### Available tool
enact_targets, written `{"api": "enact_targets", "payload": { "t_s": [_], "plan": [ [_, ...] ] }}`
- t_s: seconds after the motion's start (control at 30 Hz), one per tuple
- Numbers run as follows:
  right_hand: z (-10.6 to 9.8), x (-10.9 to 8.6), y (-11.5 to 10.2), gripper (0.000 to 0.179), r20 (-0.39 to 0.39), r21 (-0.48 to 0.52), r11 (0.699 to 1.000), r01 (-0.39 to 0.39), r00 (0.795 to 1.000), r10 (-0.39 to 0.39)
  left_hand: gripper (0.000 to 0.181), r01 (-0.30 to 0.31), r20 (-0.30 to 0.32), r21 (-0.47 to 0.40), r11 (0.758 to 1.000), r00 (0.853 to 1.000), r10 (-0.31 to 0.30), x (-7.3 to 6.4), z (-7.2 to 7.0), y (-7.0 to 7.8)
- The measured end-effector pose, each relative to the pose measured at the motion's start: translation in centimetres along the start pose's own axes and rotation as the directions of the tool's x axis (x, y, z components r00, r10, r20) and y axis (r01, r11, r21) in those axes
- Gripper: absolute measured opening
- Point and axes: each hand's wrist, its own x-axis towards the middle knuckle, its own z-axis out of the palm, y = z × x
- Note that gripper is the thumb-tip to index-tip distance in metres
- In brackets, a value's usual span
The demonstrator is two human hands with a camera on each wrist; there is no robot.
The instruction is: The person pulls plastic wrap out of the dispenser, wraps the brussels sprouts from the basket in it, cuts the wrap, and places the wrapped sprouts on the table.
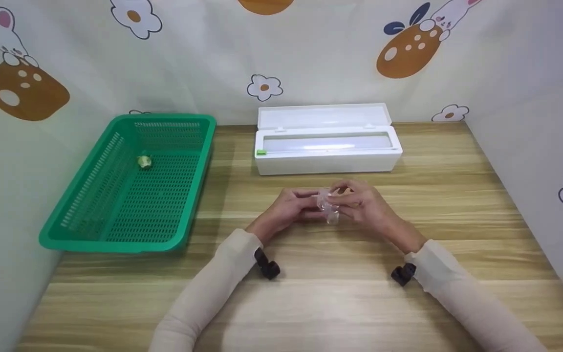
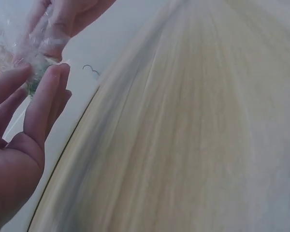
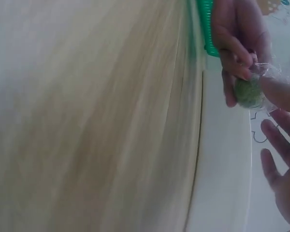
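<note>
Above the wooden table, in front of a white box, both hands meet at a small round green thing (image 3: 247, 92) wrapped in crumpled clear cling film (image 1: 328, 208). My left hand (image 1: 291, 208) holds the green thing between thumb and fingers, as the right wrist view shows. From the other side my right hand (image 1: 365, 205) pinches the loose film, its thumb against the wrap and its other fingers spread. In the left wrist view the green thing is mostly hidden behind fingers and film; its exact kind cannot be told.
A white cling film dispenser box (image 1: 328, 164) stands at the back with its lid raised and a green slider (image 1: 261, 152) on its left front. To the left, a green plastic basket (image 1: 193, 195) contains a small pale green lump (image 1: 144, 162). Patterned curtain (image 1: 203, 58) encloses the table's back and sides.
</note>
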Motion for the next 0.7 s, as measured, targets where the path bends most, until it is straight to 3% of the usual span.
{"api": "enact_targets", "payload": {
  "t_s": [0.07, 0.1, 0.13, 0.23, 0.33, 0.4, 0.47, 0.53, 0.57, 0.63, 0.7],
  "plan": [
    [-0.1, 0.2, 0.2, 0.022, -0.017, -0.167, 0.975, 0.149, 0.988, -0.154, 0.04, 0.0, 0.013, -0.01, 1.0, 1.0, 0.0, 0.0, 0.0, 0.1],
    [-0.2, 0.2, 0.3, 0.023, -0.041, -0.298, 0.927, 0.23, 0.967, -0.253, 0.04, -0.001, 0.026, -0.019, 1.0, 1.0, 0.002, 0.0, 0.0, 0.2],
    [-0.2, 0.3, 0.4, 0.023, -0.043, -0.331, 0.906, 0.266, 0.954, -0.296, 0.041, -0.002, 0.04, -0.026, 1.0, 0.999, 0.003, 0.0, 0.0, 0.2],
    [-0.2, 0.4, 0.6, 0.023, -0.048, -0.367, 0.873, 0.322, 0.93, -0.363, 0.039, 0.007, 0.058, -0.039, 0.999, 0.998, -0.004, 0.0, -0.1, 0.3],
    [0.0, 0.3, 0.6, 0.022, -0.05, -0.357, 0.88, 0.312, 0.935, -0.352, 0.037, 0.021, 0.035, -0.026, 0.999, 0.999, -0.02, 0.2, -0.1, 0.3],
    [0.2, 0.0, 0.3, 0.022, -0.057, -0.33, 0.907, 0.263, 0.953, -0.298, 0.037, 0.025, 0.0, -0.015, 1.0, 1.0, -0.025, 0.4, 0.0, 0.2],
    [0.3, -0.2, -0.2, 0.025, -0.087, -0.254, 0.952, 0.171, 0.976, -0.199, 0.036, 0.011, -0.048, 0.027, 1.0, 0.999, -0.01, 0.5, 0.1, 0.2],
    [0.4, -0.3, -0.9, 0.026, -0.146, -0.152, 0.988, 0.028, 0.988, -0.05, 0.034, -0.015, -0.087, 0.094, 0.995, 0.996, 0.023, 0.6, 0.3, 0.3],
    [0.4, -0.2, -1.3, 0.025, -0.18, -0.097, 0.994, -0.058, 0.983, 0.04, 0.033, -0.03, -0.107, 0.132, 0.991, 0.993, 0.044, 0.7, 0.4, 0.4],
    [0.4, 0.0, -2.2, 0.019, -0.225, -0.011, 0.964, -0.264, 0.94, 0.255, 0.031, -0.055, -0.144, 0.204, 0.977, 0.986, 0.086, 0.7, 0.6, 0.6],
    [0.5, 0.3, -3.0, 0.032, -0.214, 0.001, 0.887, -0.462, 0.866, 0.451, 0.031, -0.069, -0.165, 0.232, 0.97, 0.98, 0.109, 0.7, 0.7, 0.7]
  ]
}}
